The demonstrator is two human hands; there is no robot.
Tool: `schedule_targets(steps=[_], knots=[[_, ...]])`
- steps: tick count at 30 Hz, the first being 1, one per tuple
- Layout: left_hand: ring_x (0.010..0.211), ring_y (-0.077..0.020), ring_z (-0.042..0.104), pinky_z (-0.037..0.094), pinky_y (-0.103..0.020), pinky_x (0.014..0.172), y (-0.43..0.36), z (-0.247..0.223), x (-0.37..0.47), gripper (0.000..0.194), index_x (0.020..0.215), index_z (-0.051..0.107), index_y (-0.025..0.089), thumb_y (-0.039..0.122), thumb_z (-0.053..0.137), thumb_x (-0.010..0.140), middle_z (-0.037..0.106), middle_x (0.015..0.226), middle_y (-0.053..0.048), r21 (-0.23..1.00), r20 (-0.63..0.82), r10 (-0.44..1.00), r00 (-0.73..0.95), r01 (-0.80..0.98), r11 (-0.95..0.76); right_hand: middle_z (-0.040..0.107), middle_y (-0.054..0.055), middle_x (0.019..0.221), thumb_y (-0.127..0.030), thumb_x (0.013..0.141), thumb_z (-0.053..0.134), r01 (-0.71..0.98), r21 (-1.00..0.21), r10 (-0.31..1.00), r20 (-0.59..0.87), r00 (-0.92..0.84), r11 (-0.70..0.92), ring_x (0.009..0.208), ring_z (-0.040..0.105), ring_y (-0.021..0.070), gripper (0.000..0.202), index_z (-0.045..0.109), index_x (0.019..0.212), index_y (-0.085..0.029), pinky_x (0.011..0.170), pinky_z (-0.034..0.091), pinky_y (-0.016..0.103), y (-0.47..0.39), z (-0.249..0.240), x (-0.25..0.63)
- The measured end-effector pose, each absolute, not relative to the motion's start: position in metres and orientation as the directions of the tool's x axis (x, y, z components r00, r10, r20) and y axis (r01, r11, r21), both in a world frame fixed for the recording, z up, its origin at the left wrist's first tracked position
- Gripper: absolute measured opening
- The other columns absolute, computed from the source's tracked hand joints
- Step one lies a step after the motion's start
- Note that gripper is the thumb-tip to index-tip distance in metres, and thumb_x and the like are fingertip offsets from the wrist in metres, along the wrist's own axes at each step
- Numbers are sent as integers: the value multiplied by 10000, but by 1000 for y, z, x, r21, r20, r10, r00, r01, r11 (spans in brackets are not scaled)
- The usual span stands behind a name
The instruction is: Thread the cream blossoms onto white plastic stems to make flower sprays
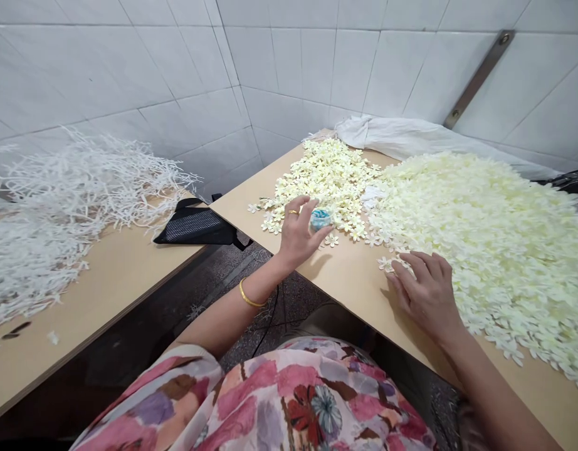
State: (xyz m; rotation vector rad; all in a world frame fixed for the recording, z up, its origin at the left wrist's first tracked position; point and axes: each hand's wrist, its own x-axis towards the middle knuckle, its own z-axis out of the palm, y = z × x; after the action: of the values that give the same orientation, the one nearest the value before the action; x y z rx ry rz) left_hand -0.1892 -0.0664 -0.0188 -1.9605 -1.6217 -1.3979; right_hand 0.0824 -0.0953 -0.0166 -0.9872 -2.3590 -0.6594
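Clearly, a small blue-topped container (pixel 320 219) is pinched between the thumb and fingers (pixel 306 207) of the left hand (pixel 298 235), held just above the desk (pixel 345 275) at the near edge of a heap of small cream flowers (pixel 326 178). A gold bangle (pixel 248 297) is worn on that wrist and a ring on one finger. The right hand (pixel 425 291) is laid flat, its fingers spread and holding nothing, the tips resting on the fringe of a much larger pile of pale flowers (pixel 486 238) that stretches away to the right of them. Beyond both piles a white cloth (pixel 397 134) is bunched against the tiled wall. Left of the fingers, across a gap, a second desk (pixel 86 300) carries shredded white strips (pixel 58 200) and a black pouch (pixel 195 225).

Risk lies mainly in the light grip: the container could be tipped or dropped, since only the fingertips hold it. Loose flowers near the desk edge could be swept to the floor by a careless movement of the right hand.
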Motion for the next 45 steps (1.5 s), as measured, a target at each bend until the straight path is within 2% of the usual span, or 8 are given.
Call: schedule_targets(steps=[4, 10, 14, 19, 25, 31, 38, 45], knots=[[1253, -339, 362, 335, -495, 1014, -39, -21, -189, 804, 1275, 454, 181, 620, 664, 635, 429, 1325, -192, 355, 715, 699, -23, 873, -335, 643, 118, 1017, -235, 813, 592, 778, 195, 522, 643, -561, 597, 1063, 510, 247, 178, 622, 962, -141, 962, 363, 442, -130, -23, 81], [1156, -309, 440, 393, -466, 942, -23, -20, -200, 481, 1207, 537, 168, 334, 606, 761, 503, 1256, -163, 326, 543, 834, 101, 889, -320, 648, 109, 1002, -226, 814, 588, 852, 123, 611, 646, -458, 508, 1044, 527, 255, 138, 628, 925, -154, 941, 375, 429, -165, -44, 86], [1132, -287, 461, 408, -445, 940, -26, -12, -218, 492, 1213, 532, 172, 308, 612, 747, 509, 1251, -148, 288, 512, 843, 166, 891, -350, 654, 102, 976, -235, 818, 582, 860, 107, 617, 653, -439, 499, 1025, 534, 249, 119, 630, 901, -163, 934, 370, 425, -166, -49, 89], [1128, -260, 460, 417, -425, 933, -59, -8, -219, 373, 1100, 568, 200, 404, 589, 789, 554, 1163, -125, 222, 670, 731, 129, 905, -363, 654, 103, 973, -229, 807, 594, 839, 115, 597, 651, -468, 532, 1014, 548, 253, 124, 623, 908, -162, 913, 391, 421, -162, -49, 83], [913, -201, 531, 473, -369, 814, -109, -25, -204, 142, 914, 610, 192, 287, 546, 831, 602, 932, -99, 215, 789, 612, 55, 908, -359, 654, 109, 988, -216, 797, 611, 834, 44, 623, 643, -445, 551, 1035, 550, 267, 156, 624, 941, -158, 909, 428, 435, -162, -53, 84], [964, -201, 547, 480, -361, 849, -105, -44, -185, 195, 967, 615, 165, 236, 463, 866, 624, 991, -112, 243, 653, 735, 181, 870, -430, 658, 134, 982, -196, 772, 644, 834, 4, 638, 642, -425, 552, 1018, 550, 281, 191, 625, 947, -121, 899, 458, 447, -163, -53, 86], [1008, -244, 543, 486, -391, 840, -89, -41, -163, 273, 1035, 610, 120, 242, 426, 873, 630, 1028, -145, 207, 544, 816, 195, 911, -356, 650, 123, 987, -198, 786, 632, 834, -21, 649, 639, -413, 551, 1031, 550, 272, 186, 614, 961, -139, 910, 462, 439, -164, -52, 87], [934, -187, 597, 483, -398, 927, -109, -49, -177, 203, 891, 629, 173, 237, 436, 882, 666, 959, -94, 207, 499, 817, 290, 876, -437, 663, 131, 958, -195, 760, 664, 814, -24, 626, 652, -427, 580, 1007, 565, 283, 223, 615, 965, -122, 897, 473, 440, -164, -54, 89]])
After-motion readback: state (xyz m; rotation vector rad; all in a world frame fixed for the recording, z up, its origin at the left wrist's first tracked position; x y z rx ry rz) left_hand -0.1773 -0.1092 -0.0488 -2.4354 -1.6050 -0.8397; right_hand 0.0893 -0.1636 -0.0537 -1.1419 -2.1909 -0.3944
